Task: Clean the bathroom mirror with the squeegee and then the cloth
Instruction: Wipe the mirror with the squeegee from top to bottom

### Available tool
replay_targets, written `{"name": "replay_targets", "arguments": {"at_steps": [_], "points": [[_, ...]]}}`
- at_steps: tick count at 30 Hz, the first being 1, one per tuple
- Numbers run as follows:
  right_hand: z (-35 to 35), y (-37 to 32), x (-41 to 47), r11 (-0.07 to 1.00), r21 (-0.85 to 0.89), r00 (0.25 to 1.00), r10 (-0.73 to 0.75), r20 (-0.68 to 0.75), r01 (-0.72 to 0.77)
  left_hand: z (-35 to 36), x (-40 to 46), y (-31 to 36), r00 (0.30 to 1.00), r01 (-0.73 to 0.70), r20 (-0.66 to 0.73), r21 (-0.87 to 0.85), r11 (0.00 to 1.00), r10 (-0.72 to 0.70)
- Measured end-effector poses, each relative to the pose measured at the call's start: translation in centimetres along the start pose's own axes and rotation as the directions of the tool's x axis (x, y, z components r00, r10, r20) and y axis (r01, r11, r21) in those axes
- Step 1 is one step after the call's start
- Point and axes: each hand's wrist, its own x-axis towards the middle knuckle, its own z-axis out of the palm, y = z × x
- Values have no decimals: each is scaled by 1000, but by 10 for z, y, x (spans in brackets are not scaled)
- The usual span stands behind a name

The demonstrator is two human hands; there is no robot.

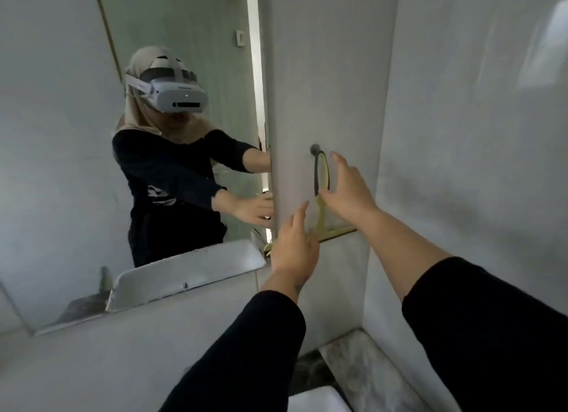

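A yellow-green squeegee [321,210] with a dark loop handle hangs from a round hook [315,149] on the white wall panel right of the mirror [172,27]. Its blade runs along the bottom, partly behind my left hand. My right hand [347,187] is spread with fingers apart just right of the loop handle, touching or nearly touching it. My left hand [293,242] is open in front of the blade's left end. Neither hand grips anything. The mirror shows a person in a headset and dark sleeves. No cloth is in view.
A white ledge [184,276] runs below the mirror. White tiled walls [476,135] close in on the right. A marbled counter edge [353,365] and a white basin rim [316,401] lie at the bottom.
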Motion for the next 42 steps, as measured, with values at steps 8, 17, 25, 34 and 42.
{"name": "replay_targets", "arguments": {"at_steps": [8, 17, 25, 34, 42], "points": [[30, 6, 25, 972, 232, 996, -27, -84, 46, 39, 13, -8, 1000, 18, -17, 104, 994, -16], [10, 0, 23, 982, 185, 992, 1, -124, 23, 37, 3, 3, 979, 8, -203, 82, 997, 9], [-19, -48, 7, 954, 300, 994, 4, -110, 30, -25, -6, 19, 936, -41, -337, 180, 983, 101], [-47, -143, -32, 613, -523, 783, -590, 197, 593, -157, -19, 15, 891, -54, -391, 410, 910, 229], [-50, -217, -42, 313, -608, 521, -830, 198, 730, -254, -45, 13, 837, -14, -428, 606, 795, 341]]}}
